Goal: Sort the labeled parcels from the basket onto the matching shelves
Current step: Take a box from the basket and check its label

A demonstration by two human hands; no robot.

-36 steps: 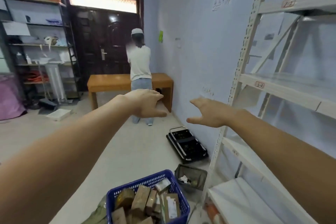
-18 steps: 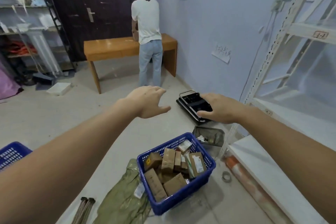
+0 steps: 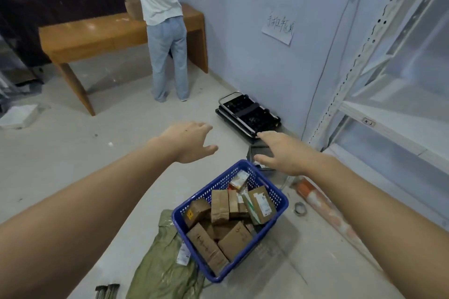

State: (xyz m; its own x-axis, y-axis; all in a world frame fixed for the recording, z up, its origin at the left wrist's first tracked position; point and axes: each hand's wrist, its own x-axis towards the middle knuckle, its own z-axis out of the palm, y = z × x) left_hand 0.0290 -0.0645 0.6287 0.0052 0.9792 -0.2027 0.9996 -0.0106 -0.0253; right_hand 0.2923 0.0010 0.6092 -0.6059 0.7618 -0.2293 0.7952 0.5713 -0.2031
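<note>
Reaching forward with fingers spread and relaxed, the left hand [image 3: 187,142] and the right hand [image 3: 283,153] hang in the air above the floor, gripping nothing and touching nothing. The right thumb points toward the far rim of a blue basket [image 3: 281,198] that sits on the pale floor [image 3: 60,153] just below and between the 2 bare forearms. Packed inside the basket are brown cardboard parcels [image 3: 220,206], several with white labels, some upright and some lying flat; one parcel [image 3: 258,204] with a green and white label leans against the right wall.

A crumpled olive-green sack [image 3: 165,272] lies on the floor, touching the basket's left corner. Past the right hand sits a small dark wire tray [image 3: 261,150], and beyond it a folded black trolley [image 3: 247,114] lies flat near the wall. White metal shelves [image 3: 388,114] stand at the right, a small tag on the edge of 1 level. A roll of tape [image 3: 300,209] lies on the floor between basket and shelves. Farther off, another person [image 3: 162,31] in a white shirt and jeans stands with their back turned at a wooden table [image 3: 92,34]. A handwritten paper notice [image 3: 278,29] is stuck to the blue wall.
</note>
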